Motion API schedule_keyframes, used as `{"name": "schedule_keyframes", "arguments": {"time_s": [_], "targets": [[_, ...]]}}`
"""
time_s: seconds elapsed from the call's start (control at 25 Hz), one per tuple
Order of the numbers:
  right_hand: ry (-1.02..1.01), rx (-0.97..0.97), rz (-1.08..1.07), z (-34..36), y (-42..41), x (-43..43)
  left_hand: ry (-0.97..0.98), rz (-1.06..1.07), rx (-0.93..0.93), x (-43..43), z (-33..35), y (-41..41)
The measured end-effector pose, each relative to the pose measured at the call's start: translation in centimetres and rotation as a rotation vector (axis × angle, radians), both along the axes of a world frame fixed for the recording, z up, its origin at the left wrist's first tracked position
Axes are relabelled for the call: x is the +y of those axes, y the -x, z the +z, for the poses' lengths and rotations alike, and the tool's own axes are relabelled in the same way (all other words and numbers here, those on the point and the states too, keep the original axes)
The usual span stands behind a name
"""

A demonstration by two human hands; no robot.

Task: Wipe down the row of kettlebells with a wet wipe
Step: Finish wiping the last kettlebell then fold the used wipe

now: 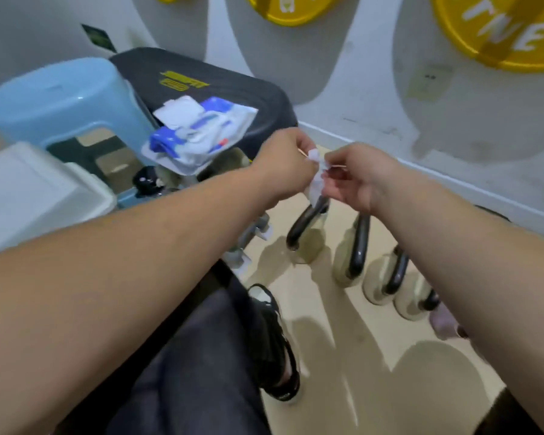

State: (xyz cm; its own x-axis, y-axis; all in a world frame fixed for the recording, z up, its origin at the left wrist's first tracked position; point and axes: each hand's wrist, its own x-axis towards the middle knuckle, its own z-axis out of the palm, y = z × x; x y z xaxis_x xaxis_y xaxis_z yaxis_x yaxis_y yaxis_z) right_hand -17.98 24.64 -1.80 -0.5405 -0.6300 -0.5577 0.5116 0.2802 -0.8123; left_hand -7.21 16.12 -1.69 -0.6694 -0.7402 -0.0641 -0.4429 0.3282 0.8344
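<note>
A crumpled white wet wipe (316, 175) hangs between my two hands at the frame's centre. My left hand (285, 166) pinches its upper part, and my right hand (363, 180) pinches it from the right side. Below the hands, several pale kettlebells with black handles (358, 243) stand in a row on the beige floor along the wall, running toward the lower right. The blue and white wipes pack (198, 133), its flap open, lies on a black padded bench (208, 80) left of my hands.
A light blue plastic stool (63, 98) and a white bin (35, 186) stand at the left. A grey wall with yellow round signs (503, 32) runs behind the kettlebells. My dark trouser leg and black sandal (275, 343) fill the floor near the bottom centre.
</note>
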Motion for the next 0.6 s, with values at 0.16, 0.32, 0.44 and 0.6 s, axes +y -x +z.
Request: {"name": "schedule_keyframes", "arguments": {"time_s": [0.16,0.32,0.44,0.6], "targets": [[0.097,-0.027,0.052,4.5,-4.2,-6.4,-0.047,0.074,0.036,-5.8,3.2,-4.1],[-0.082,0.211,0.354,5.9,-8.5,-11.1,-0.067,0.196,0.056,-10.3,2.8,-10.6],[-0.209,0.417,0.619,6.3,-13.7,-15.3,-0.092,0.343,0.07,-12.6,1.7,-17.3],[-0.145,0.527,0.773,5.9,-22.6,-20.2,-0.06,0.532,0.108,-14.9,-0.5,-27.1]]}}
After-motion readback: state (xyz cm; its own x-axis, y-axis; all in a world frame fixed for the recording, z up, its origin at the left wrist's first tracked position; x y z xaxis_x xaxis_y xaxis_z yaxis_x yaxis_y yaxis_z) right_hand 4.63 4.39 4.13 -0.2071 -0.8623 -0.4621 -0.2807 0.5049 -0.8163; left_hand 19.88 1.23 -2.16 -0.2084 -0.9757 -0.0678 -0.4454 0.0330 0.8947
